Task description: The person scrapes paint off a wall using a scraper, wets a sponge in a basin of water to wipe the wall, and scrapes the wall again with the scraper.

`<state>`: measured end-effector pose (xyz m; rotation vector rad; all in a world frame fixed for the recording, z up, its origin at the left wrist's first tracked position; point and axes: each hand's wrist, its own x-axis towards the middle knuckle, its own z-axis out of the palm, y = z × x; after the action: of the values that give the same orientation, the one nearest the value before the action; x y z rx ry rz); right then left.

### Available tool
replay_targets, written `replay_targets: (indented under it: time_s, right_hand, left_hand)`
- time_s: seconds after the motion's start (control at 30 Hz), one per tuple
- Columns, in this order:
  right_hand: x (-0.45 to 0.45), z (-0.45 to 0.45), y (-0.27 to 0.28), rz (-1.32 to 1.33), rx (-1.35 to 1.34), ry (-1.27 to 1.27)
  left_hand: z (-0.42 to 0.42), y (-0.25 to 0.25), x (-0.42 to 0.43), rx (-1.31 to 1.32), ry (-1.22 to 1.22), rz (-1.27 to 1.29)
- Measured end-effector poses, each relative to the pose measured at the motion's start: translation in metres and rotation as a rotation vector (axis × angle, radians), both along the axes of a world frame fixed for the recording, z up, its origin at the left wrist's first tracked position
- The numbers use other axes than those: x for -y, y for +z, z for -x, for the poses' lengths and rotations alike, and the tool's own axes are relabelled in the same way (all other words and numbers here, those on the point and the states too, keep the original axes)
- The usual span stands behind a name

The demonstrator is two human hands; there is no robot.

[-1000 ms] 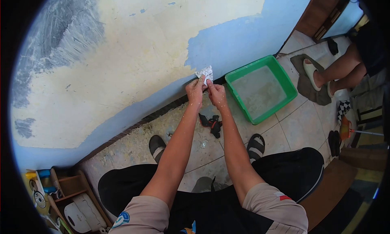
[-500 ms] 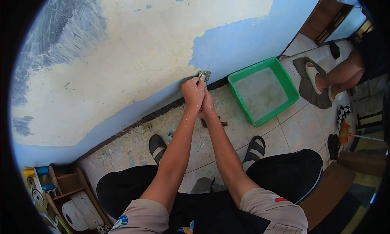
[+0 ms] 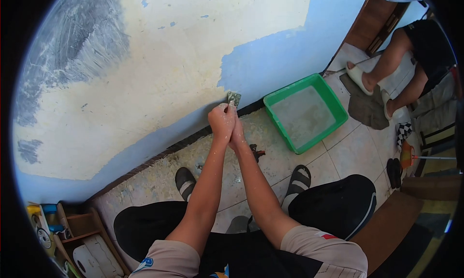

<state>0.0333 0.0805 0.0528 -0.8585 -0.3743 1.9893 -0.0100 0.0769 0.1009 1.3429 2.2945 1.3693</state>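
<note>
Both hands are closed together around a putty knife, whose paint-crusted blade (image 3: 234, 98) lies against the low part of the wall (image 3: 159, 85). My left hand (image 3: 221, 121) wraps the handle from the left; my right hand (image 3: 237, 132) presses in beside it, its fingers partly hidden. The handle is covered by the hands. Around the blade, peeled cream wall meets remaining light-blue paint (image 3: 256, 60). White flecks dot both hands and forearms.
A green basin (image 3: 305, 114) of cloudy water stands right of my hands. Paint scraps litter the tiles (image 3: 145, 181) along the wall. A small dark-and-red object (image 3: 257, 153) lies beside my right wrist. Another person's legs (image 3: 386, 65) are at upper right; a wooden shelf (image 3: 82, 225) is lower left.
The view has shifted slightly, so the wall and basin sit further left. My hands still grip the putty knife at nearly the same wall spot. The other person's legs have moved and show more.
</note>
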Motion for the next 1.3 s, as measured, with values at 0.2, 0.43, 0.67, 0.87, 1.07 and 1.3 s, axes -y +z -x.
replay_targets:
  time_s: [0.2, 0.43, 0.67, 0.87, 1.07, 1.3]
  right_hand:
    - [-0.009, -0.008, -0.027, -0.205, 0.400, -0.002]
    - [-0.014, -0.025, -0.011, -0.241, 0.529, 0.089]
    - [0.002, 0.014, -0.021, -0.005, -0.081, 0.156]
    - [0.016, 0.026, 0.000, -0.027, -0.483, 0.133]
    - [0.017, 0.029, 0.006, 0.067, -0.368, 0.074]
    - [-0.001, -0.011, -0.009, -0.096, 0.359, 0.164]
  left_hand:
    - [0.014, -0.049, -0.004, 0.290, -0.005, -0.152]
    - [0.009, -0.046, -0.009, 0.460, -0.020, -0.149]
    - [0.013, 0.009, 0.003, 0.052, 0.014, 0.040]
    - [0.020, 0.022, 0.006, -0.160, -0.030, 0.108]
    - [0.024, 0.019, 0.010, -0.145, -0.036, 0.121]
    - [0.012, -0.017, 0.002, 0.293, 0.010, -0.045]
